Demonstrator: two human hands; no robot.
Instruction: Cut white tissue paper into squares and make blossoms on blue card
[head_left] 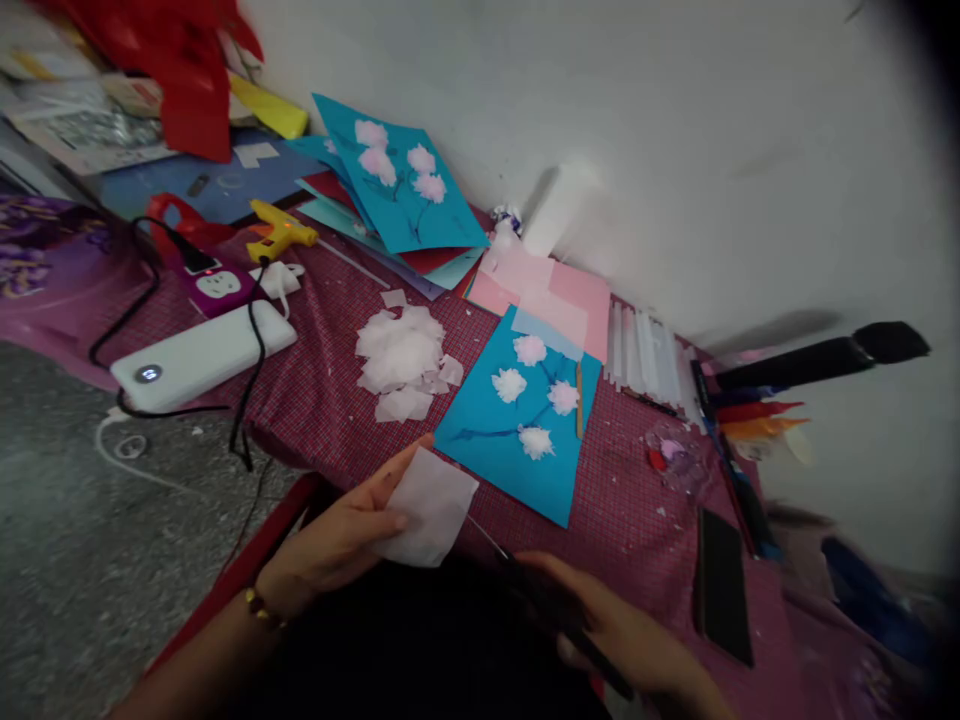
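My left hand pinches a thin white square of tissue paper between thumb and fingers. In my right hand is a pair of black-handled scissors; their slim metal tip points at the paper's right edge, and whether it touches is hard to tell. Beyond the hands lies a blue card bearing painted branches and several fluffy pale pink-white paper flowers. A heap of cut white paper pieces sits to the card's left on the red checked cloth.
A brown stick rests on the card. Further left are a yellow glue gun, a purple socket block and a white power bank with cables. Glue sticks and a dark phone lie to the right. Another flowered card leans behind.
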